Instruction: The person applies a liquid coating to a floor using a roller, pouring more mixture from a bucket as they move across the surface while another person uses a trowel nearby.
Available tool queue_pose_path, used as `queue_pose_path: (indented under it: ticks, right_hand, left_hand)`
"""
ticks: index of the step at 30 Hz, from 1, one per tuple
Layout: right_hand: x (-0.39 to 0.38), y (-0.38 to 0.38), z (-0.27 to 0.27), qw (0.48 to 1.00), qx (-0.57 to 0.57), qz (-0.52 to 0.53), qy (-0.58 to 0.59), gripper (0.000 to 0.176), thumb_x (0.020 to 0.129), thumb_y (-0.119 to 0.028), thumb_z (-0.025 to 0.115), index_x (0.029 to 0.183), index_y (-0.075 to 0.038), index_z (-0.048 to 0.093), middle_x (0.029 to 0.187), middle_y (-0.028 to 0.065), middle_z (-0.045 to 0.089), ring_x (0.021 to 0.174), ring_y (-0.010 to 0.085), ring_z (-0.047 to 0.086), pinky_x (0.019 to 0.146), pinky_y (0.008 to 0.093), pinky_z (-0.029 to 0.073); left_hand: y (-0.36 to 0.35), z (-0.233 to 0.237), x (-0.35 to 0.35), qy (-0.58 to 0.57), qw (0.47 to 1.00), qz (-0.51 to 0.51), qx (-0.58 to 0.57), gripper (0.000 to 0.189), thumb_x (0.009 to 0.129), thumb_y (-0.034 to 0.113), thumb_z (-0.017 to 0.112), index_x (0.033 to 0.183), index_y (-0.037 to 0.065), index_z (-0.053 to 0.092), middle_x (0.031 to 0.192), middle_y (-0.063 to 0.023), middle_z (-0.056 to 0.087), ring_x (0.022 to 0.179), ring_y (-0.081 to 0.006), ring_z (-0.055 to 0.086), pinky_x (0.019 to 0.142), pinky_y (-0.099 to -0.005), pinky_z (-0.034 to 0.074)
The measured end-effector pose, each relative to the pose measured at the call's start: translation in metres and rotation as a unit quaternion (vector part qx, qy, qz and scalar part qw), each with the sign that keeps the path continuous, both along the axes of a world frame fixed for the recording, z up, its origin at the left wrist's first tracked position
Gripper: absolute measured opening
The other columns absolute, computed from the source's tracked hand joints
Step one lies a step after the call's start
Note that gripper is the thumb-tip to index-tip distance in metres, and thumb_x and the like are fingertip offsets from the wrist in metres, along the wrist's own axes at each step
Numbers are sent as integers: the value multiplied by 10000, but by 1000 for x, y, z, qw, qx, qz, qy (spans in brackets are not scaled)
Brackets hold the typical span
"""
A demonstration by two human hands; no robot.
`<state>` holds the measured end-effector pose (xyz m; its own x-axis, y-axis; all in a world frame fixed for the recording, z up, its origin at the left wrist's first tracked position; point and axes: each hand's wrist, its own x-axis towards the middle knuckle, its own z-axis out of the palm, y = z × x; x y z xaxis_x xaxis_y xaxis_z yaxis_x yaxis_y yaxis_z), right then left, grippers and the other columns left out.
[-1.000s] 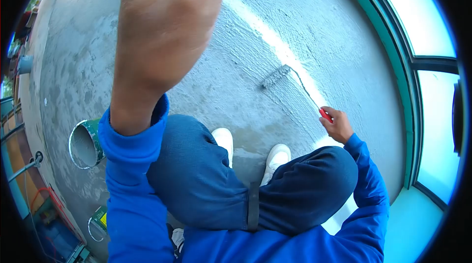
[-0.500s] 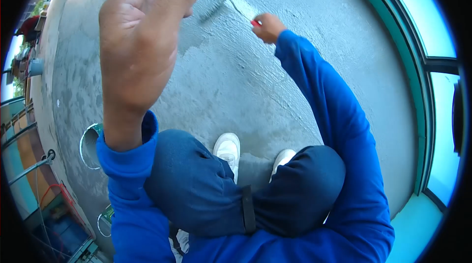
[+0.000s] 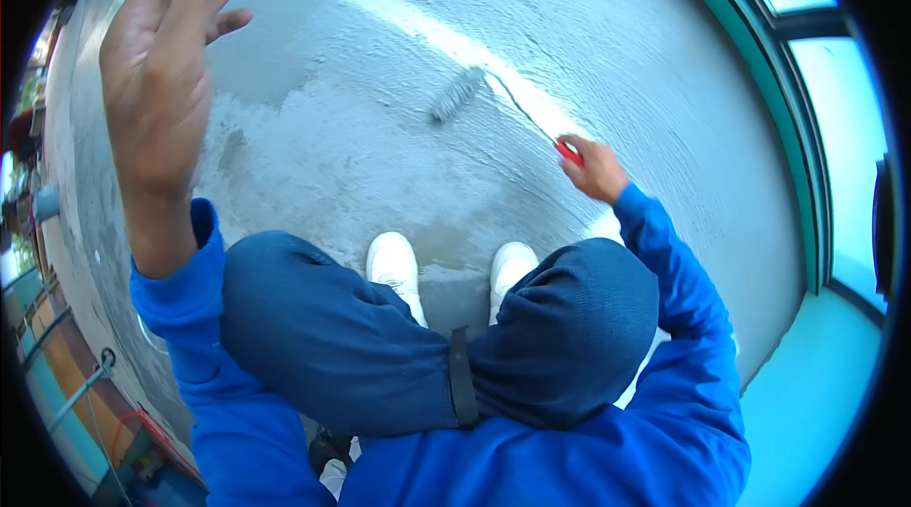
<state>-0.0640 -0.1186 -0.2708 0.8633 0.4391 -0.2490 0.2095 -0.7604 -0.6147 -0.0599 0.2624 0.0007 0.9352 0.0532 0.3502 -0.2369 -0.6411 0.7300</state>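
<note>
My right hand (image 3: 596, 168) is closed round the red handle (image 3: 569, 154) of a paint roller. The grey, shaggy roller head (image 3: 457, 94) rests on the wet-looking grey floor (image 3: 323, 147), up and to the left of that hand, joined to it by a thin bent metal rod. My left hand (image 3: 176, 61) is raised near the camera at the upper left, its fingers apart and nothing seen between them; the fingertips reach near the top edge of the view.
Two white shoes (image 3: 393, 265) stand on the floor below the roller. A teal frame (image 3: 792, 147) with bright panes curves along the right. At the left edge are a grey pipe (image 3: 46, 203), a metal rod (image 3: 81, 398) and red cord (image 3: 157, 431).
The roller and my right hand have moved down and to the right in the view. My left hand has shifted left, its fingers more spread. The whole view has turned somewhat.
</note>
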Motion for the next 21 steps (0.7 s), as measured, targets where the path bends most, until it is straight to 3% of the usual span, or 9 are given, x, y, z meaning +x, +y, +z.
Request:
queue_pose_path:
  ticks: [2,6,9,13,21]
  right_hand:
    - [-45,-51,14,996,-30,-55,68,354,769,-181,602,1109,-85,596,905,226,633,829,404,602,768,443,478]
    - [-134,-160,20,980,-101,-136,103,338,784,-175,607,1112,-94,599,924,200,641,869,382,603,785,436,472]
    - [-190,-238,27,955,-142,-197,168,321,786,-169,610,1098,-96,606,943,189,642,881,370,603,787,426,472]
    - [-248,-312,33,937,-170,-255,169,284,768,-139,615,1050,-105,620,919,163,647,871,355,606,783,412,475]
    - [-364,-465,56,845,-337,-344,234,206,739,-99,635,945,-116,630,877,131,649,847,313,617,755,383,484]
  left_hand:
    - [-12,-1,1,-8,1000,1,8,360,935,240,472,1204,11,543,1181,-122,575,1017,-194,587,855,-293,454]
    - [-3,-11,12,31,999,-8,35,390,946,264,424,1227,13,526,1265,-145,508,1109,-237,539,922,-338,437]
    - [11,-24,20,15,985,-46,168,380,954,246,396,1248,38,517,1296,-117,492,1150,-238,514,960,-361,410]
    - [-7,-33,32,57,994,14,88,389,951,251,414,1276,52,493,1292,-115,501,1153,-240,513,967,-366,405]
    - [-14,-41,28,54,984,26,168,378,943,270,431,1265,92,516,1282,-105,515,1145,-244,522,970,-370,408]
